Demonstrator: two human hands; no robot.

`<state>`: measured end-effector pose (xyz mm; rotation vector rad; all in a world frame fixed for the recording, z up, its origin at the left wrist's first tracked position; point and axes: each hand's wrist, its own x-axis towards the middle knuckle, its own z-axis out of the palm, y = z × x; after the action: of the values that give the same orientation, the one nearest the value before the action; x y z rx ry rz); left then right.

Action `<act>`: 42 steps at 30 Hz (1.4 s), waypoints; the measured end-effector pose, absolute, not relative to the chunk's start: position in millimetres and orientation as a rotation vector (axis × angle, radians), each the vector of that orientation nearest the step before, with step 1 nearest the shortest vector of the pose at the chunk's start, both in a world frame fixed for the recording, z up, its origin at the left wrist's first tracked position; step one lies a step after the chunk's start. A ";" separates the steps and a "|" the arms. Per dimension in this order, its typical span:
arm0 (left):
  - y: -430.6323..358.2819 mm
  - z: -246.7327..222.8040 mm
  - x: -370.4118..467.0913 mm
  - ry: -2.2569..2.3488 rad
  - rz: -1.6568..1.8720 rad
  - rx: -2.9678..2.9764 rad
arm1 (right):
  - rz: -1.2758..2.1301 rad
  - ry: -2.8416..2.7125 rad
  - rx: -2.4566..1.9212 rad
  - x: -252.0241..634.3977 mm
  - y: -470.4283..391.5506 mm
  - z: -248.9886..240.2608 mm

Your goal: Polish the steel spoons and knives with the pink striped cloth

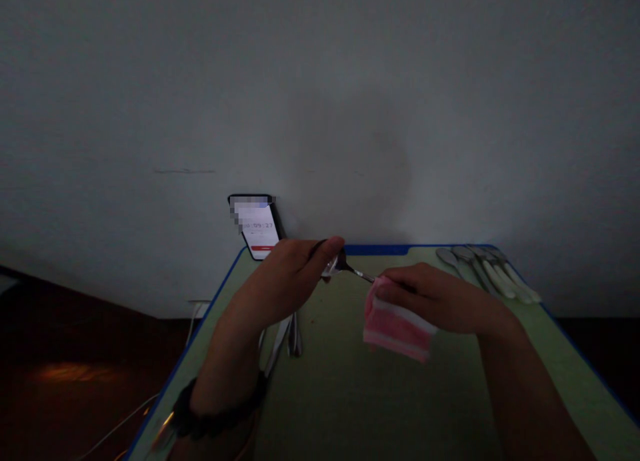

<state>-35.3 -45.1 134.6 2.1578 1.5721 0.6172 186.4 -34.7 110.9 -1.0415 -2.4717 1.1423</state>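
I see the left fingers point(331, 249) closed around a metal utensil point(361, 274), the right fingers point(400, 294) gripping a pink cloth point(400, 329) at its handle, the counter point(375, 401) below them.

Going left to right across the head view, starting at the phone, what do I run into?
Black phone with a lit screen, bare left hand, shiny metal utensil, pink-and-white cloth, bare right hand, white-handled cutlery.

A grey wall point(475, 101) fills the upper frame; a soft shadow point(350, 154) darkens its centre; dark floor point(55, 414) shows at lower left with an orange glow point(75, 372); a green, blue-edged table point(375, 408) spans the lower centre; the light is dim.
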 end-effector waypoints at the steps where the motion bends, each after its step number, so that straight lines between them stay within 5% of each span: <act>1: -45.4 134.2 -35.4 1.571 0.631 2.145 | 1.125 -2.472 -1.034 186.3 -34.8 111.3; 18: -46.6 134.5 -25.7 1.348 0.581 2.252 | 1.067 -2.462 -1.060 170.5 -38.7 110.7; 42: -41.0 129.5 -37.5 1.711 0.684 2.106 | 1.105 -2.049 -1.121 196.8 -28.1 107.8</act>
<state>-37.5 -41.0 129.5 2.1061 1.7108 0.6841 196.8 -28.1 107.8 -1.1209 -2.0492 1.1048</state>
